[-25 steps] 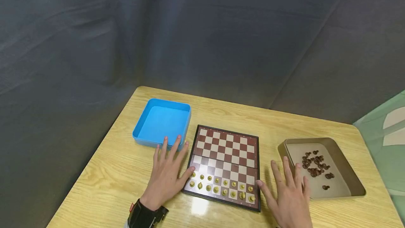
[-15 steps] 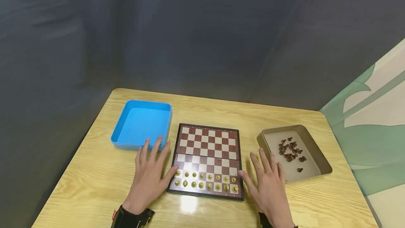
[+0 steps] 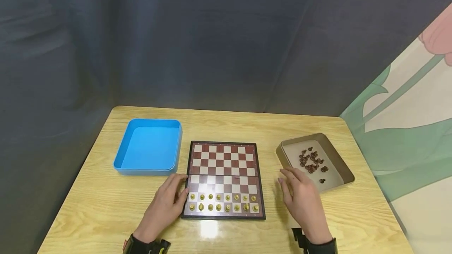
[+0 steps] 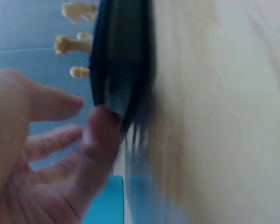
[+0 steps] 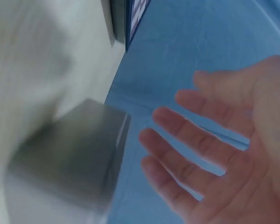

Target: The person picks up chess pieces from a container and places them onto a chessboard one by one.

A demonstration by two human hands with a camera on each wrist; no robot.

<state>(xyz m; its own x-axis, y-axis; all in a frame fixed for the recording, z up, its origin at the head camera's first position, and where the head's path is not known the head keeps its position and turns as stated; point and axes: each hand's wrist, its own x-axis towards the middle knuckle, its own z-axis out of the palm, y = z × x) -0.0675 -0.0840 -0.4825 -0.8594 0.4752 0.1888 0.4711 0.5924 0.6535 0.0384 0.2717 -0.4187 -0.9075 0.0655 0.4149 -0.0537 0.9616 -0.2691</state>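
A folding chessboard (image 3: pixel 222 160) lies unfolded mid-table. Two rows of yellow chess pieces (image 3: pixel 219 207) stand along its near side. My left hand (image 3: pixel 164 205) is at the board's left edge, its fingers bent and its fingertips against the side. In the left wrist view one fingertip (image 4: pixel 103 123) meets the board's dark edge (image 4: pixel 121 70). My right hand (image 3: pixel 303 199) hovers between the board and a brown tray (image 3: pixel 337 158), with nothing in it. Relaxed, separated fingers show in the right wrist view. Several dark brown chess pieces (image 3: pixel 310 167) lie loose in the tray.
A blue tray (image 3: pixel 150 171) stands to the left of the board on the wooden table (image 3: pixel 226 122). A dark curtain (image 3: pixel 197 50) hangs behind the table. Patterned fabric (image 3: pixel 406 136) is on the right.
The head view has shifted. Both hands were spread flat at the board's sides; now the left fingers have bent against its left edge. The right hand has lifted away from the right edge.
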